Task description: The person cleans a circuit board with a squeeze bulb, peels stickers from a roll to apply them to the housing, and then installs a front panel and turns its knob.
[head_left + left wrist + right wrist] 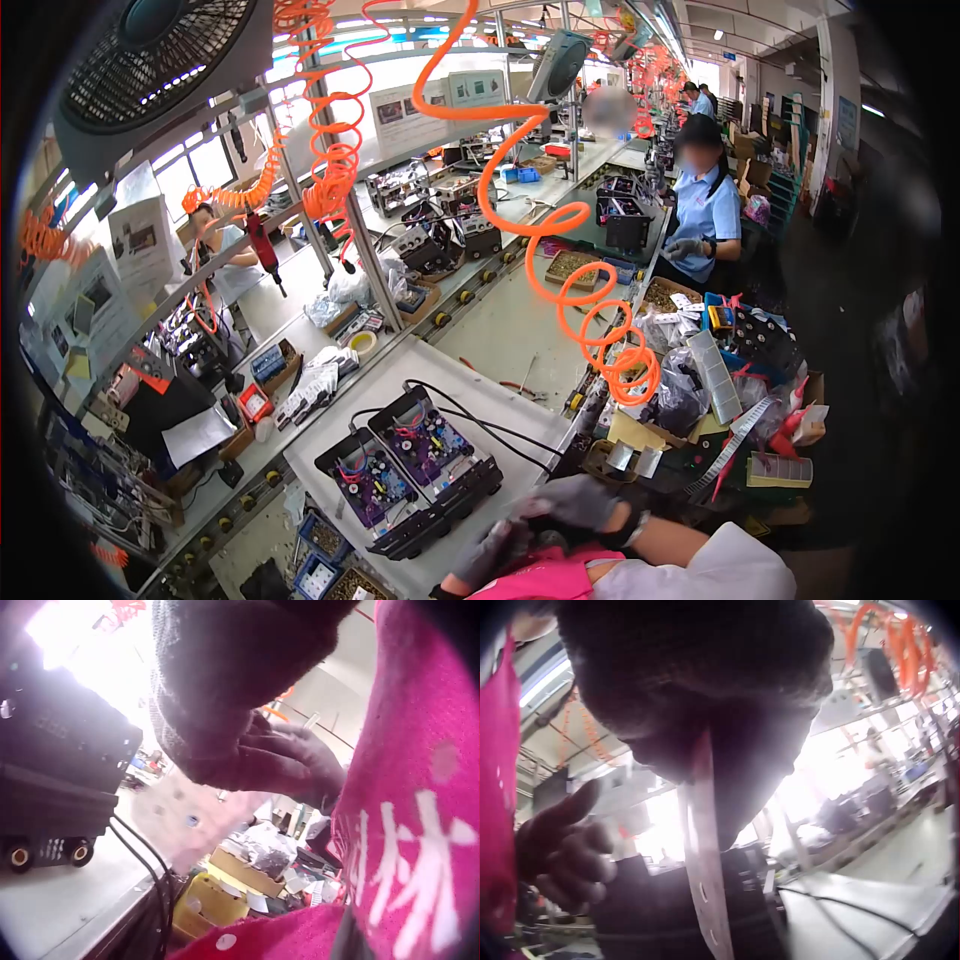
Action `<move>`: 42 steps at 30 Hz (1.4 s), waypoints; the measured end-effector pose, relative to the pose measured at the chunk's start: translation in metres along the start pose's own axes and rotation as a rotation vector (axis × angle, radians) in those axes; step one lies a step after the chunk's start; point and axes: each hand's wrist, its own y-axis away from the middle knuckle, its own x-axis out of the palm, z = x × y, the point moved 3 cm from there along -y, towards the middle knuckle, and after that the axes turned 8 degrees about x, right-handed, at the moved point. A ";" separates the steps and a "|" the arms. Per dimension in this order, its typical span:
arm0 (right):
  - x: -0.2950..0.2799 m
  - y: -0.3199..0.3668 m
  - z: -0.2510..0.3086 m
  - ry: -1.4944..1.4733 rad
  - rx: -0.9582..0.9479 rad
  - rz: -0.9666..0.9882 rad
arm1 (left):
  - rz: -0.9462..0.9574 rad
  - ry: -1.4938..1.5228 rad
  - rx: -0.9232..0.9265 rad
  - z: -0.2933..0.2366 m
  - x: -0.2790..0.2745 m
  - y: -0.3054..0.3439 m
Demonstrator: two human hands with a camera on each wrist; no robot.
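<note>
Both gloved hands are close together by the pink apron at the lower edge of the head view: the left hand and the right hand. In the right wrist view the right hand grips a pale strip with holes, which hangs down from it. Beside it the left hand has its thumb raised and fingers loosely curled, with nothing visible in them. A black device with two open halves lies on the bench, its purple circuit boards facing up. Its black casing stands left of the hands in the left wrist view.
Black cables run from the device across the white board. An orange coiled hose hangs above the bench. Parts boxes and bags crowd the right side. A person in a blue shirt works farther along the line.
</note>
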 end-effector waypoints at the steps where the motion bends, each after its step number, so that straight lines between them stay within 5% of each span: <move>1: 0.026 -0.003 0.008 0.020 -0.062 0.033 | -0.056 0.013 0.095 -0.004 0.004 -0.002; 3: 0.053 -0.010 0.042 0.226 -0.111 0.041 | -0.164 0.067 0.177 -0.004 -0.009 -0.003; 7: 0.067 -0.012 0.059 -0.075 -0.032 0.003 | -0.149 0.366 0.239 0.009 -0.036 0.001; 10: 0.073 -0.009 0.060 -0.126 -0.023 -0.001 | -0.123 0.503 0.201 0.012 -0.032 0.010; 14: 0.079 -0.006 0.073 -0.009 -0.035 0.118 | -0.068 0.655 0.049 -0.045 0.011 0.041; 17: 0.083 -0.007 0.084 -0.029 -0.055 0.059 | -0.152 0.550 0.335 0.037 -0.062 0.011; 21: 0.091 -0.011 0.080 -0.148 -0.052 0.008 | -0.268 0.427 0.413 0.069 -0.089 0.001; 23: 0.091 -0.011 0.082 -0.161 -0.051 0.001 | -0.363 0.421 0.416 0.041 -0.065 0.013; 26: 0.095 -0.013 0.081 -0.100 -0.087 0.058 | -0.263 0.557 0.378 -0.015 -0.027 0.033; 31: 0.098 -0.015 0.080 -0.127 -0.049 0.022 | -0.268 0.501 0.486 0.028 -0.061 0.014; 42: 0.097 -0.023 0.077 -0.171 -0.043 0.054 | -0.368 0.319 0.570 0.014 -0.055 0.019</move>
